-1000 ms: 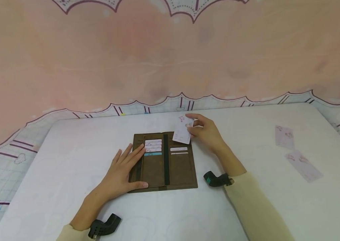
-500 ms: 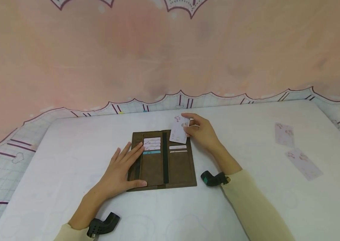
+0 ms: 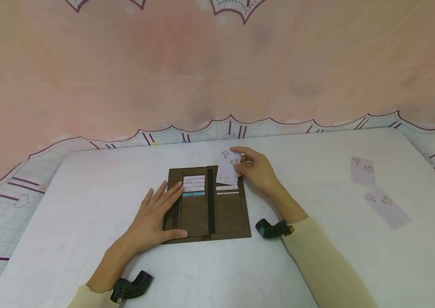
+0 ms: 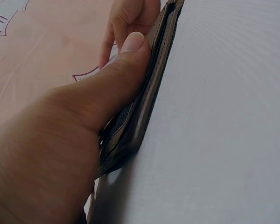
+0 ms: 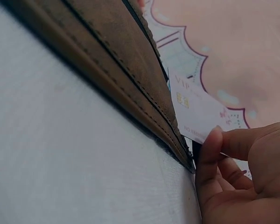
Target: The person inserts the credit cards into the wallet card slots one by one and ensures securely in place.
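An open brown wallet (image 3: 194, 216) lies on the table, several cards (image 3: 194, 184) tucked in its left-side slots and a few in the right-side ones. My left hand (image 3: 148, 224) rests flat on the wallet's left edge, fingers spread; in the left wrist view its thumb (image 4: 126, 60) lies over the near edge. My right hand (image 3: 257, 171) pinches a white VIP card (image 3: 226, 169) by its right side, between thumb and fingers. In the right wrist view the card (image 5: 196, 107) stands tilted, its lower edge at the wallet's slots; whether it has entered one I cannot tell.
Two pale cards lie on the white table (image 3: 298, 273) at the right: an upper card (image 3: 362, 171) and a lower card (image 3: 388, 209), their corners close together. A patterned cloth (image 3: 217, 77) rises behind the table's far edge.
My right hand has moved slightly left with the card, which now stands straighter over the wallet's upper right part. The left hand stays in place on the wallet. The view has shifted a little.
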Tool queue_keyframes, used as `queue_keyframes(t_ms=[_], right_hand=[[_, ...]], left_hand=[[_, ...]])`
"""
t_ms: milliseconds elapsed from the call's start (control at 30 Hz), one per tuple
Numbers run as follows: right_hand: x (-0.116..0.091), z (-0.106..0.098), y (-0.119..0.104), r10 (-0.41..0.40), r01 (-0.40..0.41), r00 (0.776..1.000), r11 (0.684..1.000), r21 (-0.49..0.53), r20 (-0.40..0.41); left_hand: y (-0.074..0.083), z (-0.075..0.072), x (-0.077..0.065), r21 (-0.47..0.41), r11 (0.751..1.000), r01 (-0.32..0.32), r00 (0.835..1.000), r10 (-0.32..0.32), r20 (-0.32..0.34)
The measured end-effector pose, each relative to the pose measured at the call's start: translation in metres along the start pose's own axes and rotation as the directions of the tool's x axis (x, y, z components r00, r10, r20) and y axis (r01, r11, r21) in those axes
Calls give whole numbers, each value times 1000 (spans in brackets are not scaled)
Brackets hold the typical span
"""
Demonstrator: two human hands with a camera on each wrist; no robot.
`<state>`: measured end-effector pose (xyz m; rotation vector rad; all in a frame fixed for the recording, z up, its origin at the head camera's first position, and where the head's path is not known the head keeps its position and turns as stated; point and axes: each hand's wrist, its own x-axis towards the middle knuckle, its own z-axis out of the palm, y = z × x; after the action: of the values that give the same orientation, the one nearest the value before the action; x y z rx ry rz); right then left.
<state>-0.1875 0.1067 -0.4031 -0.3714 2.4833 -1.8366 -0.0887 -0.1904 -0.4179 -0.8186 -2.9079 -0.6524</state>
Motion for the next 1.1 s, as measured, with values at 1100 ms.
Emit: queue_keyframes(t_ms=[1100], right_hand=[[0,-1,-1,-69,81,996,955,-287,51]], left_hand=[[-2,2,0,-6,1000,-5,1000,5,-5]])
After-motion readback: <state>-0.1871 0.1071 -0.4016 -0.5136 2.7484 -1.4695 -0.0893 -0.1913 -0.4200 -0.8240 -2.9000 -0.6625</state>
